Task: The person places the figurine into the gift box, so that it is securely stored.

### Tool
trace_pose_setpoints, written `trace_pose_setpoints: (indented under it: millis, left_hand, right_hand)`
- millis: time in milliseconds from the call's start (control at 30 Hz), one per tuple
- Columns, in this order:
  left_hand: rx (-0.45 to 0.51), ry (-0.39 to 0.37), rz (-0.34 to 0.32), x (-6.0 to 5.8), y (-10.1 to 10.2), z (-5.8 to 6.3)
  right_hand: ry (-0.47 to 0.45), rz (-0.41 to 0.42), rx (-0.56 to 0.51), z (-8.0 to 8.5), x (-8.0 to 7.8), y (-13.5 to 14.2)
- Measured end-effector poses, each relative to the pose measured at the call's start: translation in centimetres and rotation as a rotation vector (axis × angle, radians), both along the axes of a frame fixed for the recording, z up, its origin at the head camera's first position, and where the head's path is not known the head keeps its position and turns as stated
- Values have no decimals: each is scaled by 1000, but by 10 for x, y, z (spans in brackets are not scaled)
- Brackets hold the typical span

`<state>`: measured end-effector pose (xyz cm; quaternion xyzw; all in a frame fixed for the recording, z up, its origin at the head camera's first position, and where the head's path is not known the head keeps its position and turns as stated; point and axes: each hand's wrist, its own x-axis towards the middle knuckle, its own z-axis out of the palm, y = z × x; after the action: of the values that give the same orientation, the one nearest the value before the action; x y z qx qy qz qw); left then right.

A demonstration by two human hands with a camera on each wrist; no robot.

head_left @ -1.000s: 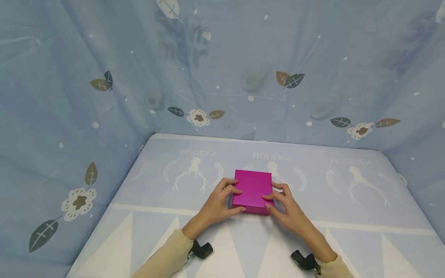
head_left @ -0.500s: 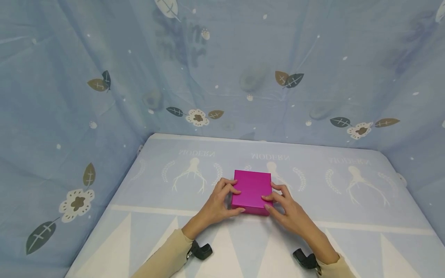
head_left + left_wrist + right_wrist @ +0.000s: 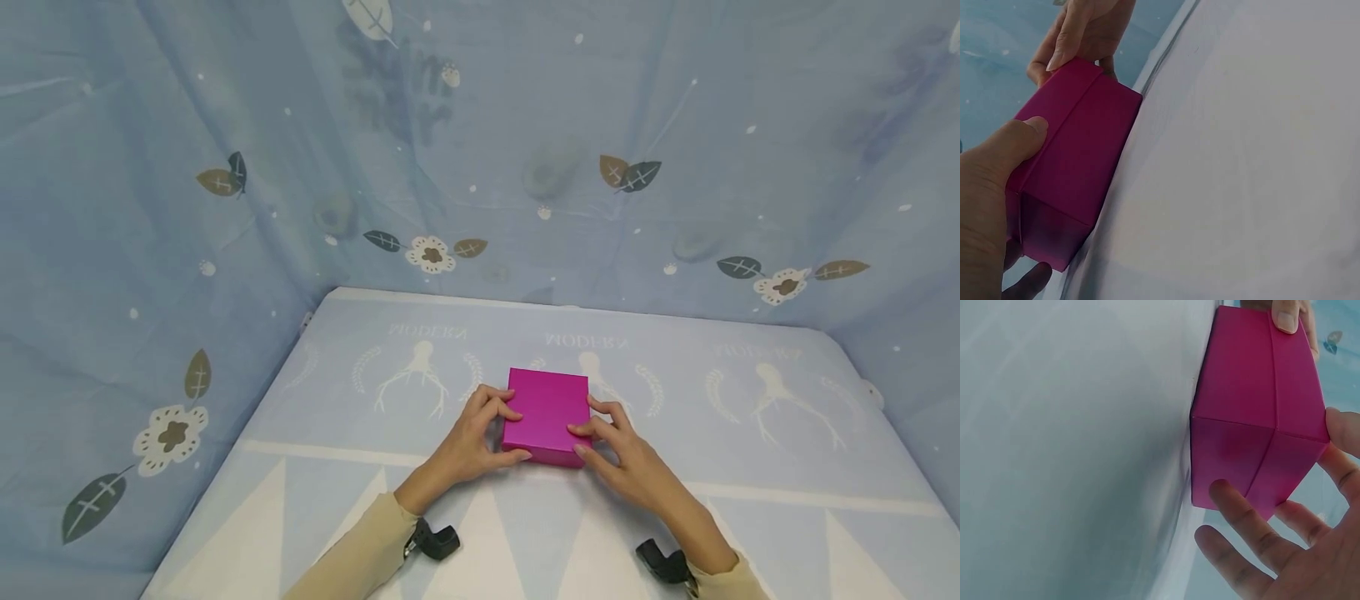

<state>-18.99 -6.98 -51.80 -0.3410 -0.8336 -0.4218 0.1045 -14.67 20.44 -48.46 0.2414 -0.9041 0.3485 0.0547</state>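
A square magenta lidded box point(image 3: 551, 408) sits near the middle of the table in the head view. My left hand point(image 3: 468, 437) holds its left side, thumb on the near face and bent fingers along the left edge of the top. My right hand point(image 3: 630, 454) grips the right side, its thumb at the near right corner. In the left wrist view, the left thumb presses on the box point(image 3: 1079, 137) across the lid's seam. The right wrist view shows the box point(image 3: 1235, 369) low against the tabletop, with one right fingertip on its side face and another finger apart from it.
The table point(image 3: 360, 375) wears a pale blue and white patterned cloth. Behind and beside it hangs a blue curtain point(image 3: 480, 167) with flowers and leaves. Black wrist-worn devices point(image 3: 437, 542) sit below both hands, at the cuffs of beige sleeves point(image 3: 360, 550).
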Motion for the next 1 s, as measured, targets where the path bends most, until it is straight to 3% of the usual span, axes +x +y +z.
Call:
trace_pose_setpoints:
  millis: [433,1000]
  left_hand:
    - [3,-21,-7,5,-1,-3]
    - [13,-22,-19,1,-1,-1]
  right_hand:
    - [-14,6,14,-1,3,3]
    - [-19,21,9,-1,1,5]
